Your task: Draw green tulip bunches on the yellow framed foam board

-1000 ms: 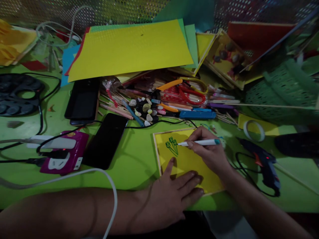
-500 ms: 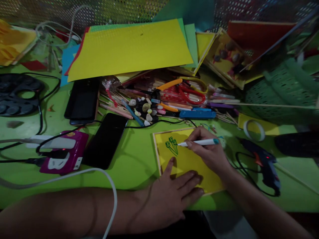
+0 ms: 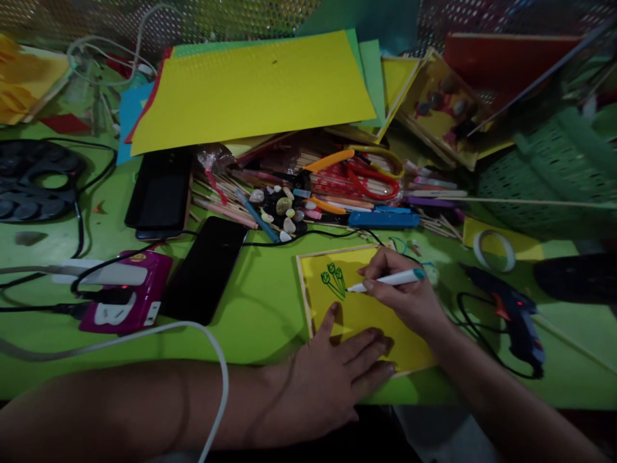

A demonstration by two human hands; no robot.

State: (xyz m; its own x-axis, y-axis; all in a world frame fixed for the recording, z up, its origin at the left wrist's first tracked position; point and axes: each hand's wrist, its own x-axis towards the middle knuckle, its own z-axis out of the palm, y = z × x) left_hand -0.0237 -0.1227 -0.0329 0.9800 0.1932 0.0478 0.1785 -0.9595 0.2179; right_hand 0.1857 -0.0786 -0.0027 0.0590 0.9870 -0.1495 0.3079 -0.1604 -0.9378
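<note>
A yellow panel edged with thin wooden strips lies on the green table near its front edge. On its upper left, green tulips are drawn in outline, with stems converging downward. My right hand pinches a white felt-tip marker with a green end; its tip meets the panel at the foot of the stems. Flat across the lower part of the panel rests my left hand, fingers spread and holding nothing.
A hot glue gun with a red light lies at the right, near a tape roll. Left are a black phone, a purple power strip and cables. Behind lie pebbles, scissors, sticks and yellow sheets.
The marker tip has moved down and slightly right, from beside the flower heads to the stems' base. More stem lines now show. My left hand stays in place.
</note>
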